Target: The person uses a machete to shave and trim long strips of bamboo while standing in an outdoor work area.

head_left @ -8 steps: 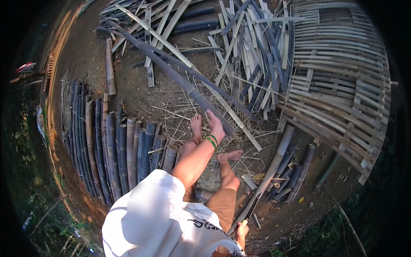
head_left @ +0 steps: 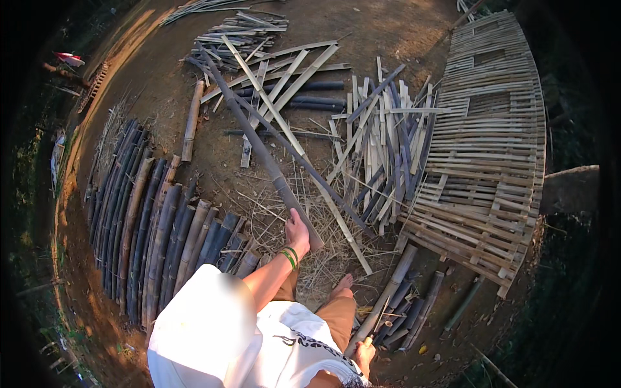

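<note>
The slatted bamboo panel (head_left: 482, 119) is the biggest thing here, and a row of bamboo poles (head_left: 169, 236) lies well to its left. A loose heap of split slats (head_left: 392, 152) sits close by the panel's left edge. Farther left of the panel slants the long dark bamboo (head_left: 255, 142), its near end beside the person's left hand (head_left: 297, 233). That hand rests against the bamboo's edge; part of the fingers is hidden, so I cannot tell whether they close around it. If that hold is only light, the long piece could roll or swing, and a raw edge could cut the palm. Nearer the person than the panel's lower left corner, the right hand (head_left: 365, 355) has its fingers wrapped around the handle of a knife (head_left: 369, 341). The blade points away from the body, yet a careless turn of the wrist could bring it against the leg or the bare foot (head_left: 343, 286).
</note>
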Motion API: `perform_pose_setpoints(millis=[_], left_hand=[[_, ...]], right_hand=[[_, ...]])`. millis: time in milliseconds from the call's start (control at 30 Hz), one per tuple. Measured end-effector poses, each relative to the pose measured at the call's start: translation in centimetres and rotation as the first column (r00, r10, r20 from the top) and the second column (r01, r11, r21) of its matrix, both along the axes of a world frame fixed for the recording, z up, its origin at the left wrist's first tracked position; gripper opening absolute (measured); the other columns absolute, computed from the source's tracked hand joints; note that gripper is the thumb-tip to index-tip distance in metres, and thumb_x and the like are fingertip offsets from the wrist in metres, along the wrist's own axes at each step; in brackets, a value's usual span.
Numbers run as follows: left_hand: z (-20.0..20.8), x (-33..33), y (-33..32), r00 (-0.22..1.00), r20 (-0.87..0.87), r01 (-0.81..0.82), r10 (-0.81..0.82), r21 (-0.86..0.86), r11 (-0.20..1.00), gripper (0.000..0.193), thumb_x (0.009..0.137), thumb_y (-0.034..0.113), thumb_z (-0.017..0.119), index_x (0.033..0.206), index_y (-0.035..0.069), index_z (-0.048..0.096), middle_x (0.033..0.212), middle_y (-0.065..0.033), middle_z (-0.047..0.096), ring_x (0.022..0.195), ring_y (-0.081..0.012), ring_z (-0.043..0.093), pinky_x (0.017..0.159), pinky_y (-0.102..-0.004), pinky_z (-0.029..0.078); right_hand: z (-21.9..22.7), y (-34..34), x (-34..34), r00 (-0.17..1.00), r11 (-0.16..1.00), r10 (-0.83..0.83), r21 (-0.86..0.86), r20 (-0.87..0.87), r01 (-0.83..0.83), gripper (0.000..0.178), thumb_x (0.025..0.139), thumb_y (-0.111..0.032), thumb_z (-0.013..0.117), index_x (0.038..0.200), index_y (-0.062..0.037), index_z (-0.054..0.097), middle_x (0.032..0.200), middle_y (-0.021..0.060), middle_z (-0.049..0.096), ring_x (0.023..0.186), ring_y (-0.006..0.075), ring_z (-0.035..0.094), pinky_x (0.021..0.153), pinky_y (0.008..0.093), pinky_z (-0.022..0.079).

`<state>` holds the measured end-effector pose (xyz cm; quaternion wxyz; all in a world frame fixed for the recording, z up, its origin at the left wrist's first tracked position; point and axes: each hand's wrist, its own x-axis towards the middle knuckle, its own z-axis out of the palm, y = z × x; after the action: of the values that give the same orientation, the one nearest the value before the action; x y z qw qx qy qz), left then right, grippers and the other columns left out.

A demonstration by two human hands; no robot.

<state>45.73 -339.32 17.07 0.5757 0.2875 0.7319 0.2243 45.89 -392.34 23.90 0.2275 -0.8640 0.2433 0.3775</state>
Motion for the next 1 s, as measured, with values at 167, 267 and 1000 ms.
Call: perform_pose_setpoints(millis=[167, 267, 1000], left_hand=[[9.1, -3.2, 0.3, 0.959, 0.230, -0.180, 0.163, 0.054, 0.982, 0.057, 0.101, 0.056, 0.042, 0.101, 0.000, 0.055, 0.082, -0.0076, 0.055, 0.078, -0.0229, 0.060, 0.074, -0.0419, 0.053], [20.6, -5.0, -3.8, 0.965, 0.237, -0.134, 0.115, 0.066, 0.989, 0.058, 0.101, 0.059, 0.042, 0.093, 0.003, 0.056, 0.075, -0.0048, 0.053, 0.072, -0.0191, 0.059, 0.072, -0.0386, 0.050], [32.1, -26.5, -47.9, 0.882, -0.402, 0.247, -0.248, -0.054, 0.967, 0.077, 0.098, 0.061, 0.043, 0.119, -0.012, 0.055, 0.115, -0.0289, 0.063, 0.111, -0.0365, 0.062, 0.091, -0.0414, 0.047]], right_hand=[[-3.5, 3.5, 10.2, 0.920, 0.931, 0.361, 0.004, 0.149, -0.366, 0.033, 0.068, -0.017, 0.074, 0.089, 0.0080, 0.068, 0.084, 0.0250, 0.071, 0.085, 0.0386, 0.070, 0.079, 0.0440, 0.052], [-1.4, 8.5, 16.5, 0.804, 0.801, 0.533, 0.150, 0.263, -0.579, 0.032, 0.071, -0.017, 0.073, 0.092, 0.0069, 0.066, 0.084, 0.0239, 0.070, 0.086, 0.0388, 0.069, 0.077, 0.0439, 0.051], [14.0, 25.7, -6.5, 0.347, 0.060, 0.936, 0.942, 0.062, -0.330, 0.018, 0.086, -0.013, 0.074, 0.092, 0.0002, 0.062, 0.081, 0.0076, 0.067, 0.070, 0.0181, 0.064, 0.064, 0.0323, 0.052]])
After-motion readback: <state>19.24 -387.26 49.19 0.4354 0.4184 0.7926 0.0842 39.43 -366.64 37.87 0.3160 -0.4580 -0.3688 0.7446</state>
